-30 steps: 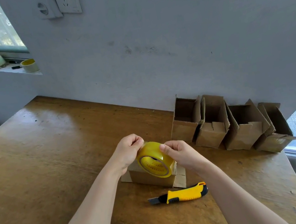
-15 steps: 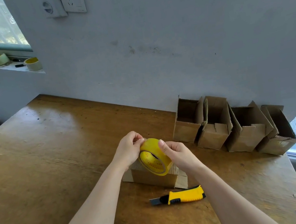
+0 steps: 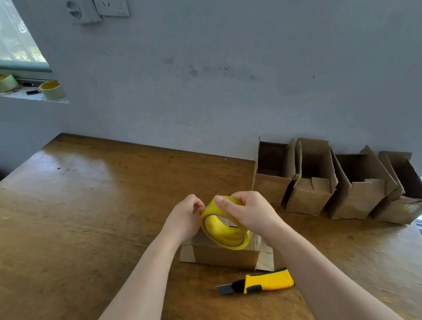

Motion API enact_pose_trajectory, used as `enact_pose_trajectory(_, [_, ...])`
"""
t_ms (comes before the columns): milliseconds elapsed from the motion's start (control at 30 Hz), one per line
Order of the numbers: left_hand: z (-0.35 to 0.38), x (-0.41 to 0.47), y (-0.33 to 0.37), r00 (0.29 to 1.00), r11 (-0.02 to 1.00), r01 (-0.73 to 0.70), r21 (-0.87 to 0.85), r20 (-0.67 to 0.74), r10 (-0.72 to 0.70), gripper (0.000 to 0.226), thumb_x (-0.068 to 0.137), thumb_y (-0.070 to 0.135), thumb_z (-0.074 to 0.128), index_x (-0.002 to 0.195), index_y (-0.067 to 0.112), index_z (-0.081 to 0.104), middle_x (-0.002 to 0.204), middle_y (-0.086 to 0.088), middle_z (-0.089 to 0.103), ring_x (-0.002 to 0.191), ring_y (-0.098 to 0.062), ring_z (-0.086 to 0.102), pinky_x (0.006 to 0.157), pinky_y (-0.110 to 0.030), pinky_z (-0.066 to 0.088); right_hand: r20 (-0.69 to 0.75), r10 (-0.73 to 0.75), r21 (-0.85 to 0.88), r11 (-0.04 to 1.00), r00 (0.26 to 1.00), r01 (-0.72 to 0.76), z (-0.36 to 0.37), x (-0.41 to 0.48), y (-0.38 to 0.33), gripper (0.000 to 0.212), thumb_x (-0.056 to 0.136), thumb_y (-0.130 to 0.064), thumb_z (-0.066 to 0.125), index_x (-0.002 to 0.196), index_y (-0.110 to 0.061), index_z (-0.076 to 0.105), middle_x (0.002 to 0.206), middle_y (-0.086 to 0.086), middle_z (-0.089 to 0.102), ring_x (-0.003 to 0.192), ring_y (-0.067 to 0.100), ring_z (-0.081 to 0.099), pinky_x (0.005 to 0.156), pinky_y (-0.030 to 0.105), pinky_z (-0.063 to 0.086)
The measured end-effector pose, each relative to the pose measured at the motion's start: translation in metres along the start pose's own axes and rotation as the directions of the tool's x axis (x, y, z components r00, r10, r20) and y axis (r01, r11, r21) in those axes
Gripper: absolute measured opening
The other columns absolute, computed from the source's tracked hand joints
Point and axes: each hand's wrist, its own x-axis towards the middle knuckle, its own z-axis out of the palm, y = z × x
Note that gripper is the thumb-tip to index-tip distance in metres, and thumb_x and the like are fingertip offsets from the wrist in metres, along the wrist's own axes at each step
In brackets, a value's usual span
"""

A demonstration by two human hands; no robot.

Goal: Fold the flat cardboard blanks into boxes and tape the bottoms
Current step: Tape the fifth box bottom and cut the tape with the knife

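- Roll of yellow packing tape [image 3: 225, 225] over brown cardboard box [image 3: 218, 254]; right hand [image 3: 253, 213] curled round it.
- Left hand [image 3: 185, 218] pinches roll's ten-o'clock rim, possibly the tape end.

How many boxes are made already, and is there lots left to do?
Four boxes stand folded by the wall. The left hand and right hand hold the tape roll over a fifth box, which looks not yet taped shut. No flat blanks are in view.
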Motion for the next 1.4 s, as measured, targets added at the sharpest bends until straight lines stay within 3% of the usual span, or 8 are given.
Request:
enact_pose_trajectory(200, [0.001,-0.005,0.001,0.999,1.000,-0.028,0.002,-0.031,0.028,0.027,0.098,0.010,0.041,0.073,0.022,0.041,0.072,0.005,0.046,0.064,-0.009,0.038,0.054,-0.026,0.029,-0.020,-0.144,-0.407,0.905,0.989,0.123,0.003,0.009,-0.016,0.050,0.085,-0.064,0.056,0.082,-0.016,0.066,0.073,-0.001,0.063,0.068,0.013,0.057,0.054,0.023,0.042])
enact_pose_trajectory(500, [0.027,-0.004,-0.003,0.962,0.998,0.040,0.041,-0.273,-0.027,0.012,0.097,0.015,0.048,0.086,0.014,0.053,0.076,0.003,0.056,0.068,-0.012,0.051,0.056,-0.026,0.043,0.033,-0.005,-0.365,0.931,0.999,0.017,0.001,0.016,-0.010,0.048,0.088,-0.061,0.055,0.094,-0.014,0.068,0.080,-0.001,0.061,0.071,0.012,0.055,0.056,0.021,0.042])
enact_pose_trajectory(800, [0.032,-0.003,-0.004,0.965,0.997,0.080,-0.005,-0.249,-0.079,0.015,0.098,0.013,0.042,0.085,0.015,0.051,0.078,0.003,0.055,0.072,-0.016,0.053,0.053,-0.024,0.038,0.040,0.014,-0.630,0.777,0.999,0.014,-0.002,0.018,-0.019,0.067,0.087,-0.066,0.049,0.129,-0.015,0.058,0.117,0.003,0.064,0.104,0.021,0.059,0.069,0.026,0.044])
enact_pose_trajectory(867, [0.028,-0.001,-0.009,0.966,0.996,0.085,-0.029,-0.244,-0.090,0.015,0.097,0.010,0.042,0.086,0.013,0.051,0.080,0.000,0.057,0.074,-0.017,0.053,0.054,-0.024,0.037,0.066,0.003,-0.555,0.831,0.998,0.035,-0.010,0.014,-0.018,0.053,0.088,-0.063,0.051,0.120,-0.022,0.061,0.109,-0.003,0.065,0.101,0.019,0.060,0.073,0.029,0.048])
enact_pose_trajectory(967, [0.025,0.000,-0.017,0.964,0.994,0.077,-0.082,-0.248,-0.095,0.014,0.097,0.009,0.042,0.087,0.012,0.052,0.082,-0.004,0.062,0.075,-0.017,0.056,0.056,-0.023,0.037,0.111,0.038,-0.121,0.992,0.993,-0.025,-0.022,0.011,-0.010,0.029,0.089,-0.050,0.062,0.102,-0.024,0.067,0.097,-0.003,0.069,0.093,0.018,0.065,0.084,0.038,0.055])
enact_pose_trajectory(1033, [0.025,0.000,-0.019,0.966,0.995,0.061,-0.078,-0.247,-0.078,0.015,0.096,0.008,0.043,0.086,0.012,0.053,0.081,-0.003,0.062,0.074,-0.016,0.055,0.055,-0.022,0.037,0.084,0.016,-0.083,0.997,0.996,-0.009,-0.018,0.011,-0.004,0.025,0.088,-0.047,0.064,0.097,-0.024,0.068,0.095,-0.001,0.069,0.091,0.020,0.066,0.082,0.040,0.057])
enact_pose_trajectory(1200, [0.023,-0.001,-0.026,0.965,0.996,0.082,-0.038,-0.246,-0.089,0.018,0.098,0.008,0.041,0.086,0.014,0.053,0.081,-0.002,0.059,0.073,-0.012,0.054,0.057,-0.020,0.039,0.038,0.004,-0.499,0.867,0.999,0.016,-0.022,0.014,-0.015,0.041,0.083,-0.056,0.063,0.110,-0.025,0.067,0.099,-0.003,0.062,0.091,0.017,0.057,0.065,0.027,0.046])
enact_pose_trajectory(1400, [0.017,-0.014,-0.048,0.959,0.985,0.163,0.059,-0.244,-0.144,0.014,0.100,0.015,0.039,0.092,0.016,0.051,0.087,-0.001,0.058,0.071,-0.009,0.051,0.053,-0.017,0.035,0.098,-0.039,-0.699,0.709,0.994,0.097,-0.002,0.015,-0.024,0.048,0.082,-0.056,0.060,0.117,-0.024,0.066,0.106,-0.004,0.063,0.088,0.015,0.056,0.058,0.023,0.042])
